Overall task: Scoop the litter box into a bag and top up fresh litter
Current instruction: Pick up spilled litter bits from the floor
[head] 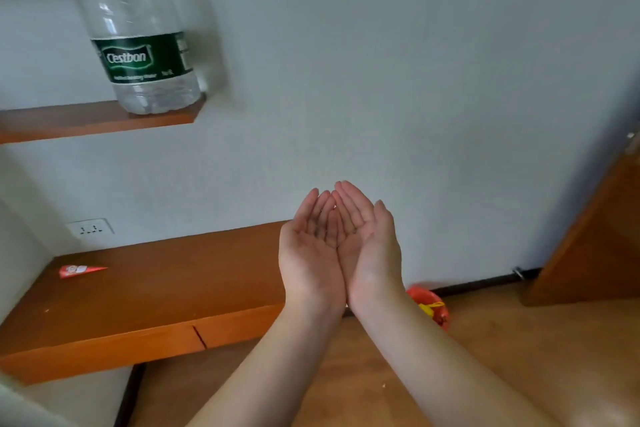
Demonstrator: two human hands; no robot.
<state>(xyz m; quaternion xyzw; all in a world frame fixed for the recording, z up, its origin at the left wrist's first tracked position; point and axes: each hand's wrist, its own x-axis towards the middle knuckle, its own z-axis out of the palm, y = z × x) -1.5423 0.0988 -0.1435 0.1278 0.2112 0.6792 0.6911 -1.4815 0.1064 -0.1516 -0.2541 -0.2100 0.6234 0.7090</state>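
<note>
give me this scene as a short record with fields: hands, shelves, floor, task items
left hand: palm up, open, holds nothing
right hand: palm up, open, its edge against the left hand, cupped together
upper shelf: bears a clear bottle with a green label
lower shelf: bears a small red wrapper near its left end
wall: socket above the lower shelf
floor: wooden, a red bag partly hidden behind the right wrist
task items: no litter box or scoop in view

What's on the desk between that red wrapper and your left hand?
Nothing: in the head view the desk is bare wood from the red wrapper to the left hand.
</note>
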